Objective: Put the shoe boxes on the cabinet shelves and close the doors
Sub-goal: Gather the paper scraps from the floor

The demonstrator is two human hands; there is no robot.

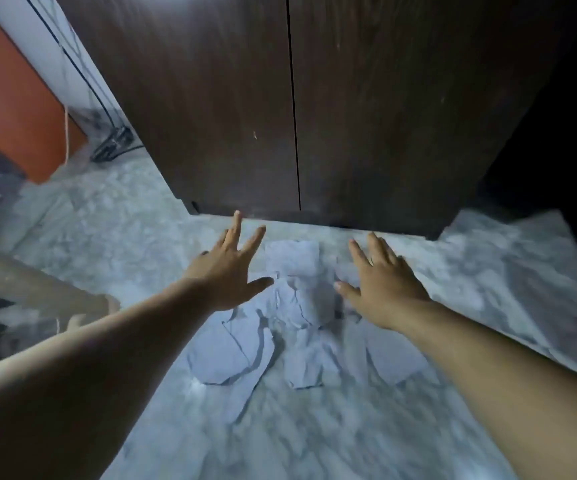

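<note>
Reaching toward shut cabinet doors (294,109), left hand (226,271) and right hand (384,289) spread wide, gripping nothing, hovering over crumpled paper (245,355). Seeing no shoe boxes; likely shelved inside already, or possibly out of frame.

Floor (113,216): pale, marbled.
Cabinet (231,98): stands on the floor, doors shut.
Papers (235,351): crumpled, just before the cabinet.
Tube (37,289): left of the cabinet, well apart.
</note>
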